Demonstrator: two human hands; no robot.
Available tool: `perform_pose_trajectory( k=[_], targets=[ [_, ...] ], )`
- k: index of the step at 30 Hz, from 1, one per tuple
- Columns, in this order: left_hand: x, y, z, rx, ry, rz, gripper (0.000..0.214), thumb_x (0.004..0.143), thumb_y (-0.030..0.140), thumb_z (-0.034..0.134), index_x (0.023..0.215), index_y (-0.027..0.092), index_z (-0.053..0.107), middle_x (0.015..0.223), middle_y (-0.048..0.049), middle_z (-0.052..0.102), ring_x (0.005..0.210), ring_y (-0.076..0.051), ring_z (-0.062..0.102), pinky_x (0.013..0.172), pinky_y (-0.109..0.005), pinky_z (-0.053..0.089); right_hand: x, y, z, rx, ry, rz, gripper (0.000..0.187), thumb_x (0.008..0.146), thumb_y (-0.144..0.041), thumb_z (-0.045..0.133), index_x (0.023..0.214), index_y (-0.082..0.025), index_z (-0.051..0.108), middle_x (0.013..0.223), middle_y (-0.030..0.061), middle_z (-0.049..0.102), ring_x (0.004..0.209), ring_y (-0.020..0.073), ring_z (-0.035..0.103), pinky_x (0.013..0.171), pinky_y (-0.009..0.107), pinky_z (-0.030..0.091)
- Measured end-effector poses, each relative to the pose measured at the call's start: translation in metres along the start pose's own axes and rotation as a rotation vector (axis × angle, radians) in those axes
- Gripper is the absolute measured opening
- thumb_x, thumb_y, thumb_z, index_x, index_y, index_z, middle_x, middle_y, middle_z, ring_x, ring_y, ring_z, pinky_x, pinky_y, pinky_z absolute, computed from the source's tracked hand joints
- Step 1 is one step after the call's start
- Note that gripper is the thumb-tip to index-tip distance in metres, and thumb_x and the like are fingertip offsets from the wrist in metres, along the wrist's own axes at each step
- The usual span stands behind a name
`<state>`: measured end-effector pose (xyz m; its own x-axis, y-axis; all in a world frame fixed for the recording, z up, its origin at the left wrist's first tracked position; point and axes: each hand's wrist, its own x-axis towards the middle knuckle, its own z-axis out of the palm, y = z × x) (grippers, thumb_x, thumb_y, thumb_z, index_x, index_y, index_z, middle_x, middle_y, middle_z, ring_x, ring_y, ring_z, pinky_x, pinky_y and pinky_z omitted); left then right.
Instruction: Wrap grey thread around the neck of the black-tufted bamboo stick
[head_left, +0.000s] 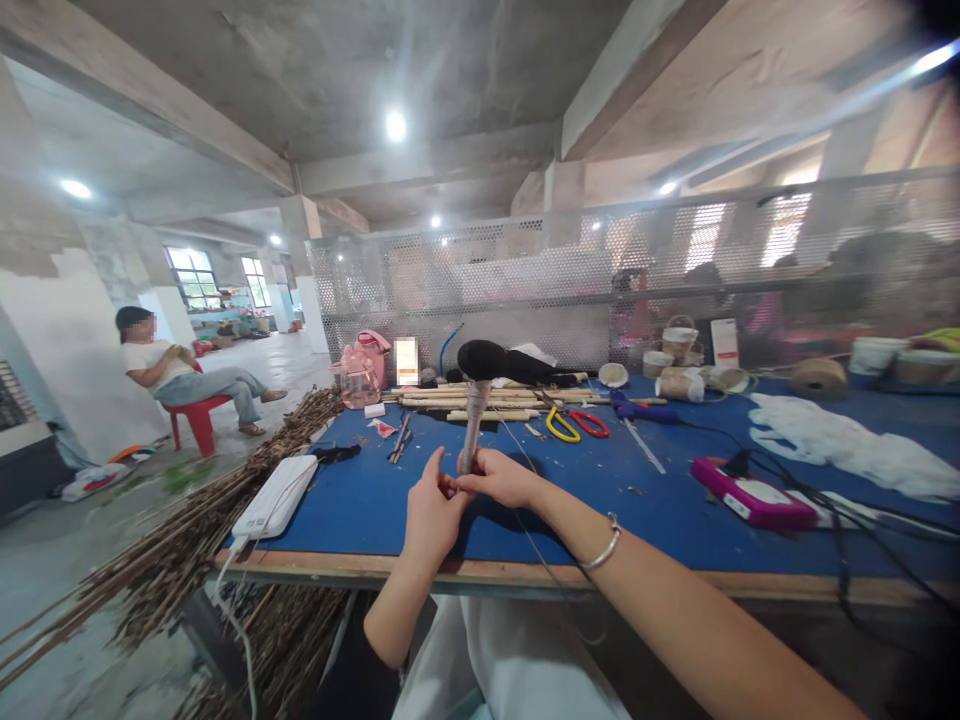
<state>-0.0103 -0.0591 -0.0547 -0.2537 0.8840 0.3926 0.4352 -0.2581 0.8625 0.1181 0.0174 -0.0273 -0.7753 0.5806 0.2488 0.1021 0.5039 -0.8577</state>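
Observation:
Above the front of the blue table stands a stick wrapped in greyish-beige material (pixel 474 420), upright and slightly tilted, with a rounded black top (pixel 481 360). My right hand (pixel 504 478) grips its lower end, thumb laid across toward the left. From the left, my left hand (pixel 433 508) closes on the same lower end, its index finger raised. The fingertips of both hands meet there, and the stick's bottom tip is mostly hidden by them. A thin cord (pixel 541 562) hangs in a loop beside my right wrist.
Yellow-handled scissors (pixel 562 425), red-handled pliers (pixel 587 424), pale sticks (pixel 491 413) and a blue glue gun (pixel 645 410) lie beyond my hands. A white power strip (pixel 276 497) is left; a magenta device (pixel 754 492) with cables is right. Dry twigs (pixel 180 545) lean at left; a person (pixel 169 365) sits behind.

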Motion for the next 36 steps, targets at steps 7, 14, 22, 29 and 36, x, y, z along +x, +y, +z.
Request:
perform_pose_trajectory(
  k=[7, 14, 22, 29, 36],
  targets=[
    [-0.001, -0.003, -0.005, -0.030, -0.102, 0.067, 0.062, 0.078, 0.014, 0.049, 0.136, 0.014, 0.031, 0.084, -0.0050, 0.067, 0.076, -0.015, 0.060, 0.074, -0.028, 0.044, 0.002, 0.005, -0.002, -0.015, -0.020, -0.041, 0.026, 0.076, -0.039, 0.058, 0.073, -0.012, 0.056, 0.070, 0.0013, 0.055, 0.067, 0.0128, 0.051, 0.069, 0.027, 0.042],
    [-0.002, 0.003, -0.001, -0.018, -0.132, 0.050, 0.073, 0.068, 0.017, 0.062, 0.135, 0.015, 0.031, 0.087, -0.0044, 0.065, 0.078, -0.016, 0.059, 0.075, -0.028, 0.044, 0.001, 0.007, -0.001, -0.044, 0.039, 0.000, 0.021, 0.076, -0.033, 0.058, 0.084, -0.014, 0.054, 0.076, 0.0023, 0.058, 0.070, 0.0143, 0.053, 0.066, 0.027, 0.044],
    [0.000, -0.003, -0.001, -0.051, -0.115, 0.003, 0.073, 0.069, 0.015, 0.059, 0.136, 0.014, 0.031, 0.074, -0.0007, 0.061, 0.067, -0.014, 0.057, 0.068, -0.026, 0.045, 0.001, 0.009, 0.000, 0.044, -0.001, -0.003, 0.024, 0.073, -0.035, 0.062, 0.076, -0.013, 0.052, 0.070, -0.0002, 0.054, 0.065, 0.0117, 0.049, 0.063, 0.025, 0.041],
    [0.000, 0.000, 0.000, -0.005, -0.103, 0.033, 0.075, 0.067, 0.015, 0.061, 0.136, 0.015, 0.031, 0.089, -0.0052, 0.063, 0.077, -0.015, 0.058, 0.075, -0.028, 0.044, 0.002, 0.010, 0.001, 0.042, 0.017, 0.016, 0.029, 0.073, -0.037, 0.062, 0.086, -0.012, 0.054, 0.077, 0.0023, 0.059, 0.071, 0.0146, 0.054, 0.068, 0.029, 0.043],
    [0.001, 0.000, 0.000, -0.068, -0.070, 0.000, 0.073, 0.067, 0.014, 0.061, 0.135, 0.014, 0.034, 0.073, -0.0002, 0.061, 0.067, -0.013, 0.057, 0.068, -0.026, 0.046, 0.004, 0.017, 0.002, 0.097, 0.003, -0.005, 0.033, 0.072, -0.041, 0.064, 0.087, -0.012, 0.055, 0.082, 0.0039, 0.062, 0.077, 0.0163, 0.058, 0.073, 0.030, 0.045]
  ],
)
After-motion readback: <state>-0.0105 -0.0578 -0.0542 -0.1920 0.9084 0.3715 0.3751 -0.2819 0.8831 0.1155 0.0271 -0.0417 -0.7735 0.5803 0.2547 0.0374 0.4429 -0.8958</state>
